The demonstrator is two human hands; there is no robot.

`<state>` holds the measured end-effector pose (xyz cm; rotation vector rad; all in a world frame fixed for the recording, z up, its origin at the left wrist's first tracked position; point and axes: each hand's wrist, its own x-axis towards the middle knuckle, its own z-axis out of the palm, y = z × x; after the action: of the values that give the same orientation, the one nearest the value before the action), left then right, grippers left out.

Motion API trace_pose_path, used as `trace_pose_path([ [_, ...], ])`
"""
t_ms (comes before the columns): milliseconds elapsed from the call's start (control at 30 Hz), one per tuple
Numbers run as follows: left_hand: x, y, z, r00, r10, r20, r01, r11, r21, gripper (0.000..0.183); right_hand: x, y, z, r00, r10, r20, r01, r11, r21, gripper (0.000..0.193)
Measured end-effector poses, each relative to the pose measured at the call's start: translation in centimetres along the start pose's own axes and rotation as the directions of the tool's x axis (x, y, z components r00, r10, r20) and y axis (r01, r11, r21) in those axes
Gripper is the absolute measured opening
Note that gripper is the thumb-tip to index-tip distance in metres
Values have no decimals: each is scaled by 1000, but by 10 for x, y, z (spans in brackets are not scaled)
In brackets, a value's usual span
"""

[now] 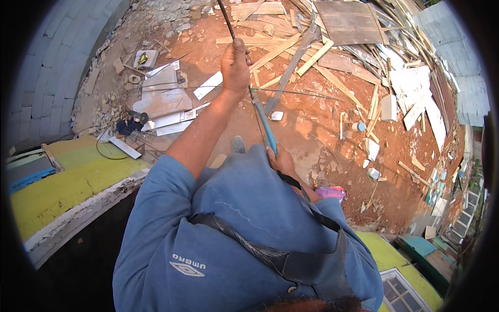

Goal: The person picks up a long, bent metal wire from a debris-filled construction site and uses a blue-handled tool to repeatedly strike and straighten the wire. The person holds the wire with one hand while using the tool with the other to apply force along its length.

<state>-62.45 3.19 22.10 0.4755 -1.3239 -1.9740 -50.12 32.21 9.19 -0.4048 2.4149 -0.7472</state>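
Note:
A long thin dark rod [227, 20] runs slantwise in front of me, from the top edge down toward my chest. My left hand [236, 67] is stretched far forward, its fingers closed round the rod with the thumb along the top. Below that fist the rod appears to carry on into a light-blue, tube-like part [265, 125]. Close to my chest my right hand [284, 162] is wrapped round the lower end of this blue part. A black strap [322, 218] crosses my blue shirt and passes beside my right wrist. The rod's far end lies outside the view.
Loose planks [338, 86] and a brown sheet [349, 23] litter the reddish ground ahead. At left lie white panels [169, 125] and a dark power tool [136, 118]. Yellow-green wall tops [78, 177] flank me. A pink bag [331, 193] lies right; a ladder [464, 216] stands far right.

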Motion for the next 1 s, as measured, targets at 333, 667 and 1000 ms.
trace_pose_path([
  [333,-23,-49,-32,882,-469,55,459,879,129,64,1,-3,0,999,-37,4,37,999,29,42],
  [667,-44,-56,-32,908,-391,-154,409,905,116,57,15,16,30,996,-9,84,5,999,54,39],
  [1000,-62,-49,-42,911,-376,-170,403,900,165,50,42,41,71,996,-82,34,77,989,129,37],
])
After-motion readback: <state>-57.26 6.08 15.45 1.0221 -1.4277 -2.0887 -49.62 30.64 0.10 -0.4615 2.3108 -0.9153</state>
